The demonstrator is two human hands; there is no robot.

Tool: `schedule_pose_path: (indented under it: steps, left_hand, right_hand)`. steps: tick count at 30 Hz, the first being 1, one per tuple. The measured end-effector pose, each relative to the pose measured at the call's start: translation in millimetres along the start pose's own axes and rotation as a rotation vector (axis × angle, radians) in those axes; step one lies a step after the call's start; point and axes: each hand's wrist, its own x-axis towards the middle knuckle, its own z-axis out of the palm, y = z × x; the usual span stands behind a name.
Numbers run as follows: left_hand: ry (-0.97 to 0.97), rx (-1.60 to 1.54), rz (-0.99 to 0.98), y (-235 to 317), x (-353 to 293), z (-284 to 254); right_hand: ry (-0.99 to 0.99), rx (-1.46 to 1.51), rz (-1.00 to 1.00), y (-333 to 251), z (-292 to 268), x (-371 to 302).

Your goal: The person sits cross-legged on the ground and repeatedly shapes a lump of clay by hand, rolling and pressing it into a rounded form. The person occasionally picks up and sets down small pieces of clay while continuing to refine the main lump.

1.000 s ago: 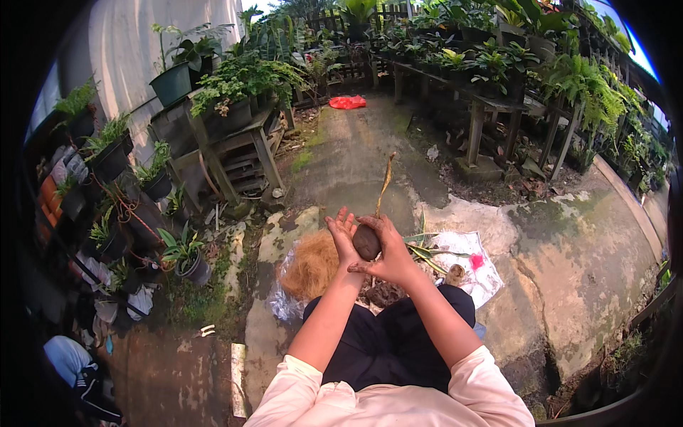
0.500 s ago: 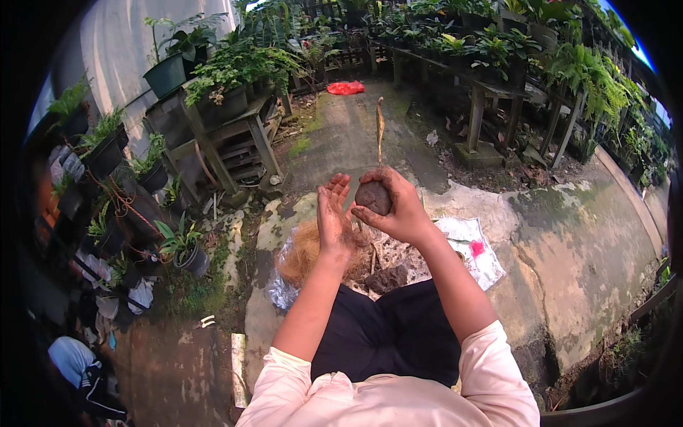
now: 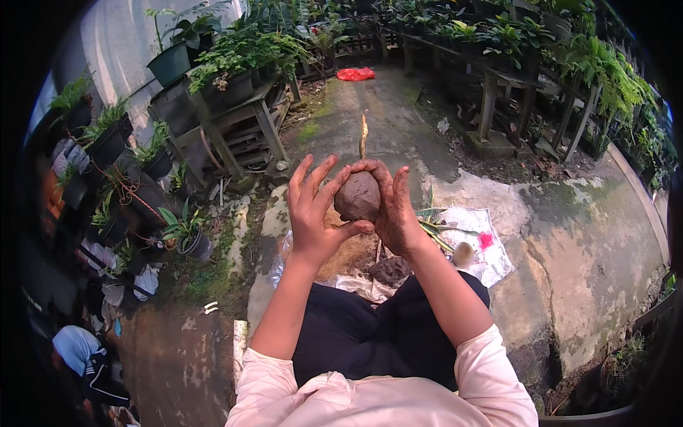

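Note:
A round ball of dark brown mud is held up between both palms. My left hand has its thumb beneath the ball and its index finger against the upper side; the other fingers fan outward. Mud coats my right hand, which cups the ball's right side with fingers over the top. Below lie a mud lump and a heap of brown fibre, partly hidden by my arms. Long green leaves and a small beige round thing lie on a white sheet with a pink patch.
A thin dry stalk shows just beyond my hands. Farther off, a red plastic bag lies on the concrete path. Benches with potted plants line both sides. Pale blue and dark striped cloth shows at lower left.
My left hand has come from beside the ball to touch it. My right hand has shifted its grip round to the right side. More of the leaves and the beige round thing now show.

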Motion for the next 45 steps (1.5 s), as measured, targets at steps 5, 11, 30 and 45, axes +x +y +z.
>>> schedule_pose_path:
  steps: [5,11,30,45]
  left_hand:
    - [0.065,-0.075,-0.108,5,-37,47]
    - [0.075,-0.332,-0.222,-1,-79,89]
    - [0.209,-1.737,-1.884,-24,-263,188]
    - [0.470,-1.661,-1.844,-82,-266,185]
  right_hand:
    - [0.138,-0.061,0.014,30,-17,-14]
    - [0.168,-0.521,-0.037,49,-47,-28]
    - [0.198,-1.578,0.199,206,-130,-96]
    - [0.893,-1.018,0.295,264,-254,-149]
